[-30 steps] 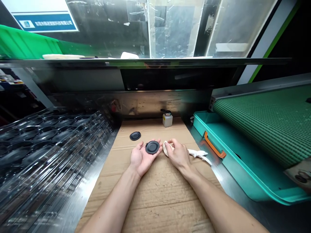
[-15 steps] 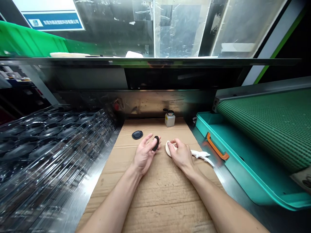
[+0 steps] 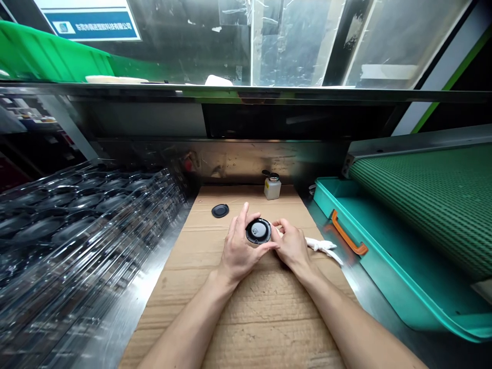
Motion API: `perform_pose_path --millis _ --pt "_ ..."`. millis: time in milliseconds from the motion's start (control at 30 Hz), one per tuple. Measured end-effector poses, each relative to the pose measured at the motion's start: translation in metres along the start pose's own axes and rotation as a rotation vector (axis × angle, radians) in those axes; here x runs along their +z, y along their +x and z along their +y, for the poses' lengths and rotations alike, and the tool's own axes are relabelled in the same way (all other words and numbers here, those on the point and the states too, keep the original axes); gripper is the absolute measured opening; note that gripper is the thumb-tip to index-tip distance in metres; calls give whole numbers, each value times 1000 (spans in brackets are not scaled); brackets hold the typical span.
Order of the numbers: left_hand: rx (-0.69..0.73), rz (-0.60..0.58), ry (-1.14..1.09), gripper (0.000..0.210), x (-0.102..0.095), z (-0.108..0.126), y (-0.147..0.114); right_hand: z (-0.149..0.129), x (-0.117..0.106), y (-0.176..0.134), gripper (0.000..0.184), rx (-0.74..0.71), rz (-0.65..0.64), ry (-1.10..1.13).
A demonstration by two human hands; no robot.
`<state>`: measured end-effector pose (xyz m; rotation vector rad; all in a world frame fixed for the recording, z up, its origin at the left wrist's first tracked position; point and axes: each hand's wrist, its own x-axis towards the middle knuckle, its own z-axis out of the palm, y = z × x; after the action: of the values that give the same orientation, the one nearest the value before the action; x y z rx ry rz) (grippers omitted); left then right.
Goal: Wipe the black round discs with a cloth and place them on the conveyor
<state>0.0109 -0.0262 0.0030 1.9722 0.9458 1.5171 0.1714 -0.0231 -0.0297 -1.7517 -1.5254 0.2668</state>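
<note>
We see a black disc [image 3: 258, 230] with a grey centre against tan cardboard [image 3: 269, 318], and another black disc [image 3: 220, 210] farther left. At right, white cloth [image 3: 322, 245], a teal bin [image 3: 388, 289] with an orange handle [image 3: 348, 235], and a dark-lined green belt [image 3: 430, 192].

A metal shelf [image 3: 269, 94] runs before scuffed wall panels [image 3: 295, 43] (a blue-and-white sign [image 3: 92, 25] sits upper left); below, a green conveyor belt [image 3: 426, 195] flanks the shiny metal bench [image 3: 351, 264].
</note>
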Motion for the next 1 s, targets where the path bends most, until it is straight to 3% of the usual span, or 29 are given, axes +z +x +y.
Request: perform_pose_path --millis 133,233,333,433,567,700,833,1000 --pt "-236 82 -357 82 0 15 3 2 4 4 32 50 51 145" --pt "-394 156 -564 75 0 23 5 0 5 9 42 173 138 523" --pt "-419 146 -584 81 0 22 6 -9 1 11 46 210 193 822" --pt "-344 107 -495 87 -2 14 5 -19 -4 8 41 112 133 903" --pt "-207 -72 -279 84 -4 5 2 -16 -5 7 39 67 113 804" --pt "-224 -234 -168 22 0 2 0 1 -3 10 42 99 173 478" --pt "-348 -184 -37 28 -6 -9 9 10 0 12 41 54 124 286" --pt "-352 -340 280 32 -54 -22 17 9 3 13 36 18 100 219"
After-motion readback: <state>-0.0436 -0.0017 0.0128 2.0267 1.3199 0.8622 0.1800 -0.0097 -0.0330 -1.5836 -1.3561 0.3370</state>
